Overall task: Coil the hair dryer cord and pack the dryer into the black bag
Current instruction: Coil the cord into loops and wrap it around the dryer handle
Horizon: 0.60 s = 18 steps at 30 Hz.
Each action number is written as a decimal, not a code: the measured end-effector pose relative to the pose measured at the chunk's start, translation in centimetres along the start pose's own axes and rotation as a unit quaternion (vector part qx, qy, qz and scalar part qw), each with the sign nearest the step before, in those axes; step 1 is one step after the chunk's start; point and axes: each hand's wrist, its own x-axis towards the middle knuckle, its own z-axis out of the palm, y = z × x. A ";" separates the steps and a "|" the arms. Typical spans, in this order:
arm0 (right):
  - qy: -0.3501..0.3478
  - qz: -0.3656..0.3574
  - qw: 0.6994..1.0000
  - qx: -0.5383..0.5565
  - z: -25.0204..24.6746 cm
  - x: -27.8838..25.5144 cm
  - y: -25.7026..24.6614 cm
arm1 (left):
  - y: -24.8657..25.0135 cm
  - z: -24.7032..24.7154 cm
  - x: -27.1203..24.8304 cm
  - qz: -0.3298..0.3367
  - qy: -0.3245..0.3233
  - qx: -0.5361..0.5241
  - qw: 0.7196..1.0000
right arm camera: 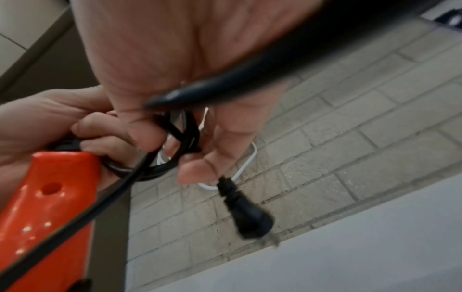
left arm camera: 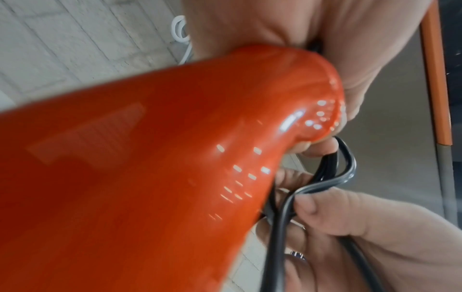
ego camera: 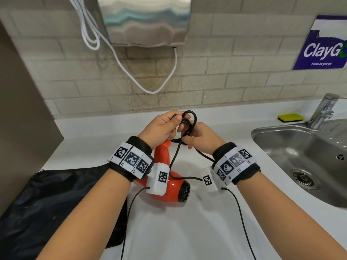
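Observation:
The orange hair dryer (ego camera: 173, 185) stands handle-up over the white counter (ego camera: 187, 231). My left hand (ego camera: 174, 122) grips the top of the handle together with several loops of the black cord (ego camera: 190, 117). Close against it, my right hand (ego camera: 187, 136) pinches the cord, which also trails back across my right wrist. In the right wrist view the black plug (right arm camera: 247, 214) dangles just below my right hand's fingers (right arm camera: 197, 171), beside the dryer's handle (right arm camera: 50, 207). The left wrist view is filled by the dryer (left arm camera: 150, 158), with cord loops (left arm camera: 335, 177) past it. The black bag (ego camera: 56, 199) lies flat at my left.
A steel sink (ego camera: 300, 156) with a faucet (ego camera: 323, 109) lies to the right, a yellow sponge (ego camera: 290, 117) behind it. On the tiled wall hang a metal hand dryer (ego camera: 144, 19) with a white cable (ego camera: 131, 72) and a blue poster (ego camera: 323, 44). A brown panel bounds the left.

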 end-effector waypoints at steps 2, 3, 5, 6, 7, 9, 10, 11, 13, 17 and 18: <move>0.025 -0.007 0.998 -0.051 -0.4 0.0 0.1 | -0.1 -0.1 0.0 0.006 0.014 -0.007 1.000; 0.038 -0.002 0.998 -0.055 -0.7 0.0 0.2 | -0.2 -0.1 0.0 0.010 0.024 -0.011 1.000; 0.057 0.005 0.998 -0.040 -1.1 0.2 0.6 | -0.2 0.0 -0.1 0.016 0.041 -0.012 0.999; 0.067 0.004 0.997 -0.042 -1.3 0.2 0.9 | -0.2 0.1 0.0 0.018 0.047 -0.009 0.999; 0.082 0.003 0.995 -0.053 -1.4 0.2 1.0 | -0.2 0.1 0.0 0.020 0.053 -0.007 0.998; 0.119 0.006 0.990 -0.073 -1.7 0.1 1.4 | -0.2 0.2 0.0 0.020 0.060 -0.007 0.998; 0.141 0.012 0.987 -0.071 -1.8 0.1 1.7 | -0.2 0.2 0.0 0.020 0.062 -0.012 0.998; 0.160 0.021 0.984 -0.069 -2.0 0.0 2.1 | -0.2 0.2 0.0 0.019 0.066 -0.018 0.998; 0.198 0.057 0.975 -0.083 -2.4 -0.1 3.2 | -0.3 0.1 0.0 0.017 0.078 -0.026 0.996; 0.233 0.171 0.947 -0.143 -2.7 0.0 5.1 | -0.3 0.5 0.2 0.011 0.081 -0.016 0.997; 0.229 0.194 0.940 -0.163 -2.7 0.0 5.6 | -0.3 0.6 0.2 0.011 0.077 -0.017 0.997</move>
